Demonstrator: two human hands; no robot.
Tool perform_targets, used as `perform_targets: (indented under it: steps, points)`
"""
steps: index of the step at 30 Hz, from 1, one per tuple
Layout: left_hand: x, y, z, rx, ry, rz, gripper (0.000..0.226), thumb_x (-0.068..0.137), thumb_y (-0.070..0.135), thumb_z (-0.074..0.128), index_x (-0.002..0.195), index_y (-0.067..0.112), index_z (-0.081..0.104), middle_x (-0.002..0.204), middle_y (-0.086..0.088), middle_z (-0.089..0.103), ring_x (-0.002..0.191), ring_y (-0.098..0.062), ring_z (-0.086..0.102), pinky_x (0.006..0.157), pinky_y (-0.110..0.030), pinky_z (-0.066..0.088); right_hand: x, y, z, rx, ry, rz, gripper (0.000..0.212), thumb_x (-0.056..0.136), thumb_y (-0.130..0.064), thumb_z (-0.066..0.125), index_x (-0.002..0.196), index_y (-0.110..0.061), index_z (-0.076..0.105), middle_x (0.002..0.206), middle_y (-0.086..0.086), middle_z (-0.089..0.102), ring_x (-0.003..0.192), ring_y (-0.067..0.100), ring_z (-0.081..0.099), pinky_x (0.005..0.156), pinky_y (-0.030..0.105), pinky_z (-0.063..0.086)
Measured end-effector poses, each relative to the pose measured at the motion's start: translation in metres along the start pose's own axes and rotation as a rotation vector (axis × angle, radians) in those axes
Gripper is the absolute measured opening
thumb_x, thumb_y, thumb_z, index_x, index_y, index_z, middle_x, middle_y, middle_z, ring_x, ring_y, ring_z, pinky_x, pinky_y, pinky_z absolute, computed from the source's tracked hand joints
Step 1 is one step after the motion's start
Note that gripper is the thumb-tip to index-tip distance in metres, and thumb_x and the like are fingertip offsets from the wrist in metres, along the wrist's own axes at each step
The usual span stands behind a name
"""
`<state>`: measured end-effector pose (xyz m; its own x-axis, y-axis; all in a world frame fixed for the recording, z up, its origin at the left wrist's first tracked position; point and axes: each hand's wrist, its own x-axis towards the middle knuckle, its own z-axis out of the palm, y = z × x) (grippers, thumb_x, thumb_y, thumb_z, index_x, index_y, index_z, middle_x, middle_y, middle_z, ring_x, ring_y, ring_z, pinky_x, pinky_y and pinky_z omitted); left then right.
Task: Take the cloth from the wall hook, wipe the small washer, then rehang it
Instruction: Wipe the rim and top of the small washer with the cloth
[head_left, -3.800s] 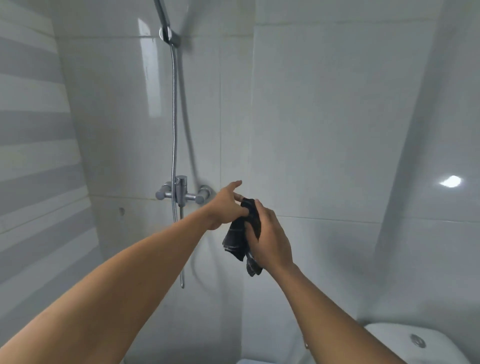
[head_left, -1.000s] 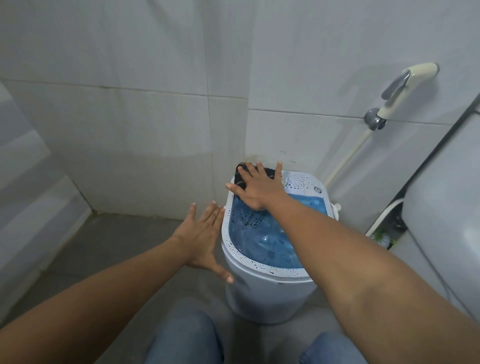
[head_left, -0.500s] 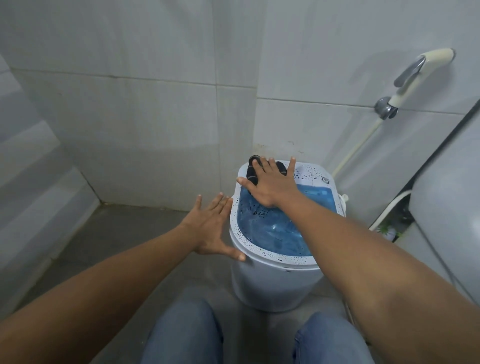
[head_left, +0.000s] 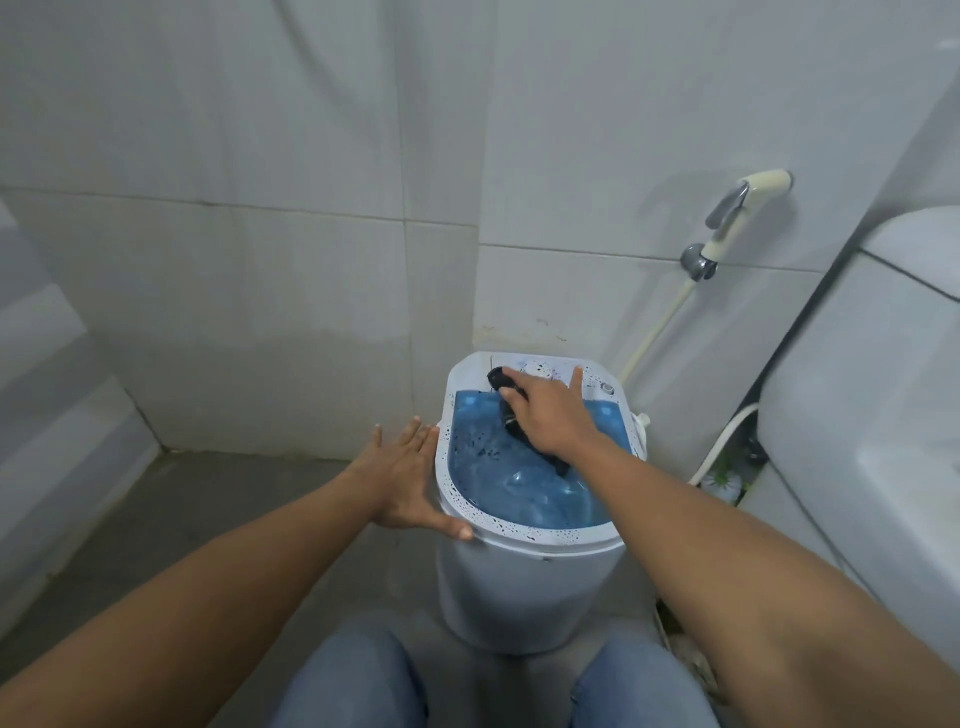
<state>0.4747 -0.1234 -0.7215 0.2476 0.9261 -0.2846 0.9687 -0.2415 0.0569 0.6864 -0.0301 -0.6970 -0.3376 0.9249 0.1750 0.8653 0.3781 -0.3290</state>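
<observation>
A small white washer (head_left: 524, 587) with a see-through blue lid stands on the grey floor in the corner. My right hand (head_left: 553, 415) lies flat on the far part of the lid and presses a dark cloth (head_left: 501, 380) against it; most of the cloth is hidden under the palm. My left hand (head_left: 408, 480) rests with spread fingers against the washer's left rim, thumb on the front edge. The wall hook is out of view.
A cream bidet sprayer (head_left: 740, 213) hangs on the tiled wall at the right, its hose running down behind the washer. A white toilet tank (head_left: 857, 395) stands at the right. My knees in blue jeans (head_left: 353, 680) are at the bottom.
Earlier I held the cloth in both hands by the shower valve. Over the last second my right hand slid the cloth rightwards along the lid's back edge, and my left hand closed onto the rim.
</observation>
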Motion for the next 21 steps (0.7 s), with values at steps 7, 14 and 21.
perform_targets:
  steps: [7,14,21]
  points:
    - [0.009,-0.004,0.007,0.021,-0.007,0.008,0.153,0.045,0.107,0.037,0.158,0.017,-0.015,0.168,-0.002,-0.008,0.154,-0.021,-0.014,0.12,-0.064,-0.002,0.047,0.009,-0.015,-0.209,0.004,-0.144,0.044,0.106,-0.038,0.034,0.149,-0.027,0.04,0.154,-0.006,0.043,0.146,0.023,0.029,0.113,0.072,-0.006]
    - [0.011,-0.01,0.007,0.028,-0.021,0.033,0.153,0.046,0.106,0.04,0.157,0.017,-0.016,0.168,-0.003,-0.01,0.153,-0.021,-0.017,0.121,-0.061,-0.003,0.065,0.006,0.016,-0.446,-0.079,-0.073,0.051,0.106,-0.041,0.027,0.154,-0.021,0.032,0.156,0.003,0.038,0.15,0.034,0.018,0.11,0.075,0.003]
    - [0.012,-0.01,0.015,0.008,-0.019,0.036,0.155,0.045,0.106,0.042,0.156,0.018,-0.021,0.167,-0.003,-0.014,0.152,-0.022,-0.021,0.121,-0.062,-0.004,0.083,-0.014,0.038,-0.454,-0.036,-0.271,0.043,0.105,-0.034,0.037,0.146,-0.023,0.043,0.15,-0.001,0.046,0.141,0.023,0.036,0.116,0.061,0.01]
